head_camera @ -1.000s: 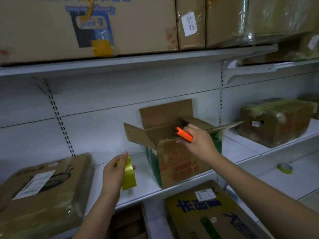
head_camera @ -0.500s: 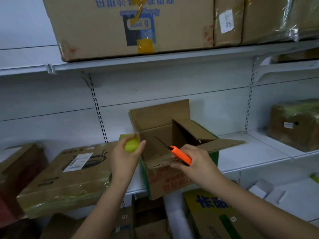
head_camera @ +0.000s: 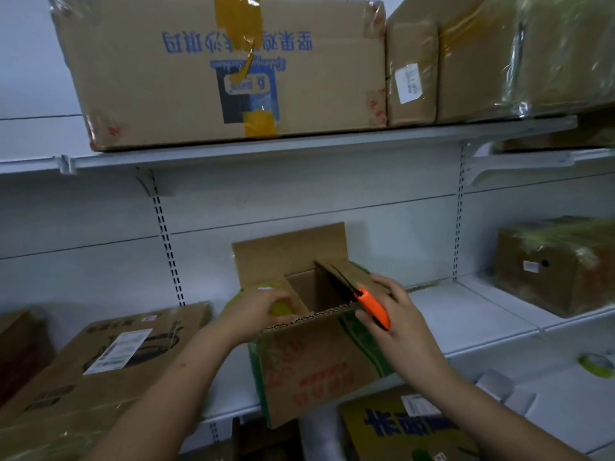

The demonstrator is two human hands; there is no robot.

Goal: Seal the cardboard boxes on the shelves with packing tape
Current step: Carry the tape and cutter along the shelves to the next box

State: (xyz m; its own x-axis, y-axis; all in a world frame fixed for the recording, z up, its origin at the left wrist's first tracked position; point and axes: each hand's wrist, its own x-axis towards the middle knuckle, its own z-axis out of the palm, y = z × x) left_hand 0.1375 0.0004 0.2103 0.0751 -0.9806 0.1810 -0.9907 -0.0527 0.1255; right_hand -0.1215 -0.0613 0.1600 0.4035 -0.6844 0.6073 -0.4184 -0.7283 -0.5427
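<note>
Since half a second ago both hands have closed in on the open cardboard box (head_camera: 316, 361) at the near edge of the middle shelf (head_camera: 466, 314). The left hand (head_camera: 253, 311), fingers curled round the yellow-green roll of packing tape (head_camera: 279, 307), has come from beside the box to its top left corner; the right hand (head_camera: 396, 317), gripping an orange-handled cutter (head_camera: 372, 307) with its dark blade out over the opening, now presses on the right flap. The flaps are not yet closed — judging by this, folding comes first, taping after.

The box is brown corrugated board, fluted edge showing along the near rim, red and green print on its front, the far flap upright. The tape looks glossy and slick; neighbouring boxes wear wrinkled clear film — shiny against the matte white shelf.
</note>
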